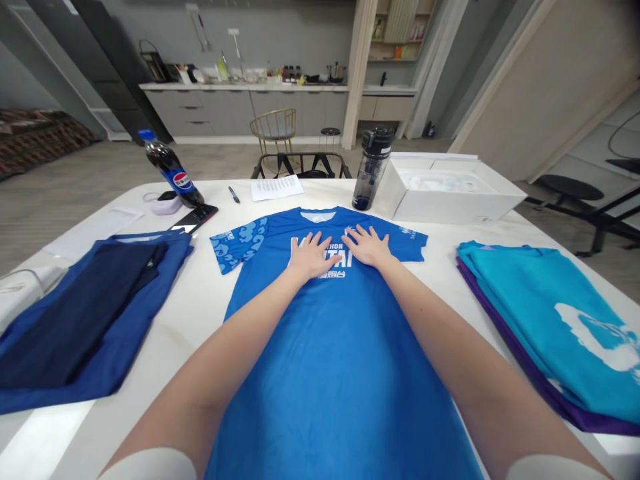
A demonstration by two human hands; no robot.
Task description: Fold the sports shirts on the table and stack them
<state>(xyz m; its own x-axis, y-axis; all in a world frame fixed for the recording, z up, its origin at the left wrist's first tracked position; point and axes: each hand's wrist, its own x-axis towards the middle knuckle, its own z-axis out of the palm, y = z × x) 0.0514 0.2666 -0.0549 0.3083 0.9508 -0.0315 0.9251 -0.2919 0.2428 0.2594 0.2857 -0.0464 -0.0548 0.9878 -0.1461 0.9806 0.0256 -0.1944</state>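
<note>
A blue T-shirt (330, 347) with white lettering lies spread out, front up, on the white table (185, 320). Its collar points away from me and both sleeves reach out to the sides. My left hand (311, 256) rests flat on the chest print with fingers spread. Beside it, my right hand (367, 247) also presses flat on the print, fingers apart, a little nearer the right sleeve. Between the two hands some of the lettering shows; the rest is covered. Neither hand grips the cloth.
Folded dark blue clothes (95, 307) lie at left, folded turquoise and purple shirts (540, 287) at right. Along the far side stand a cola bottle (170, 167), a phone (197, 218), a pen (234, 195), a paper sheet (277, 188), a dark water bottle (370, 170) and a white box (450, 200).
</note>
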